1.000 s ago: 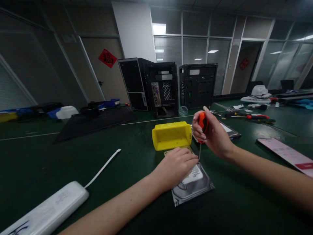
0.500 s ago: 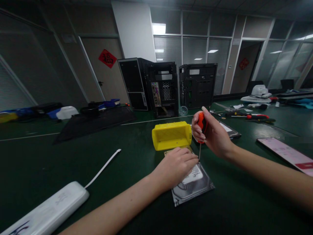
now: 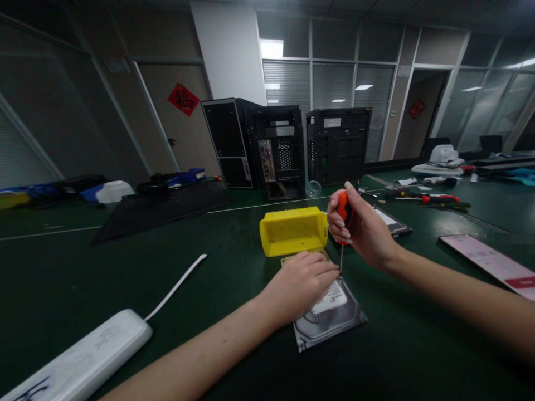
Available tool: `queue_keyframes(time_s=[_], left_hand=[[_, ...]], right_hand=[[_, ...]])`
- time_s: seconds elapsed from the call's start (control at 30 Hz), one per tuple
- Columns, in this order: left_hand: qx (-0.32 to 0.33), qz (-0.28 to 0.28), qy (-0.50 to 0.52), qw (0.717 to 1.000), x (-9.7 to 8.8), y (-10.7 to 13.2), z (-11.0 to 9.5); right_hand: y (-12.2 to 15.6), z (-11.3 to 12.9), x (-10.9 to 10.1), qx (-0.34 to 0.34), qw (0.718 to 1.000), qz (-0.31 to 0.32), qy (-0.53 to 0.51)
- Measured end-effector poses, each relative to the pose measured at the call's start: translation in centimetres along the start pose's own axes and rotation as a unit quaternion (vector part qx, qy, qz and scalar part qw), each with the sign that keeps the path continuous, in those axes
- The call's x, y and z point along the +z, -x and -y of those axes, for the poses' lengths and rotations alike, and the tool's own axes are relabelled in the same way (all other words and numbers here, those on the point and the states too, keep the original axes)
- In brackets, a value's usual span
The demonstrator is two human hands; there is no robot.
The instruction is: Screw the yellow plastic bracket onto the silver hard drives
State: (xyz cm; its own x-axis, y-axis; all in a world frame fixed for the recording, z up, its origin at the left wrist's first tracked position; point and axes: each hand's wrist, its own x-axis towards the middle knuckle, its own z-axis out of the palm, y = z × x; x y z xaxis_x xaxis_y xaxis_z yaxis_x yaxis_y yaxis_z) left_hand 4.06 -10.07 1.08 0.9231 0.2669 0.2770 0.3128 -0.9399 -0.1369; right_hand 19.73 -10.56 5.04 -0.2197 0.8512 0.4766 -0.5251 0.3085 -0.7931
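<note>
A silver hard drive (image 3: 334, 320) with a white label lies flat on the green table. Across its far part rests my left hand (image 3: 307, 281), fingers together and bent over the drive, with fingertips close to the screwdriver's tip. My right hand (image 3: 361, 225) is closed around the red and black handle of a screwdriver (image 3: 343, 214), held upright. The thin shaft points down to the drive's right edge; any screw under the tip is too small to make out. Just beyond the drive, a yellow plastic bin (image 3: 295, 234) has its open side facing me.
Computer cases (image 3: 276, 156) stand at the back. Behind my right hand lies another drive (image 3: 390, 220), with hand tools (image 3: 443, 199) farther right. A phone (image 3: 493, 262) lies at the right, a white power strip (image 3: 92, 353) at the near left, and a black mat (image 3: 159, 209) at the far left.
My right hand and the screwdriver handle have shifted very slightly to the left. The left hand, hard drive and bin stay in place.
</note>
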Motion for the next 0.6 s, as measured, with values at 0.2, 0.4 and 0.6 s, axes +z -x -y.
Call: queue_keyframes(time_s=[0.2,0.4,0.6], left_hand=[[0.000,-0.010,-0.004,1.000,0.06,0.04,-0.02],[0.000,0.004,-0.008,1.000,0.00,-0.02,-0.03],[0.001,-0.001,0.000,1.000,0.00,-0.03,-0.02]], right_hand=[[0.03,-0.02,0.01,0.001,1.000,-0.001,-0.001],[0.09,-0.16,0.08,-0.026,1.000,-0.005,0.013],[0.33,0.03,0.45,-0.030,0.999,-0.006,0.035]])
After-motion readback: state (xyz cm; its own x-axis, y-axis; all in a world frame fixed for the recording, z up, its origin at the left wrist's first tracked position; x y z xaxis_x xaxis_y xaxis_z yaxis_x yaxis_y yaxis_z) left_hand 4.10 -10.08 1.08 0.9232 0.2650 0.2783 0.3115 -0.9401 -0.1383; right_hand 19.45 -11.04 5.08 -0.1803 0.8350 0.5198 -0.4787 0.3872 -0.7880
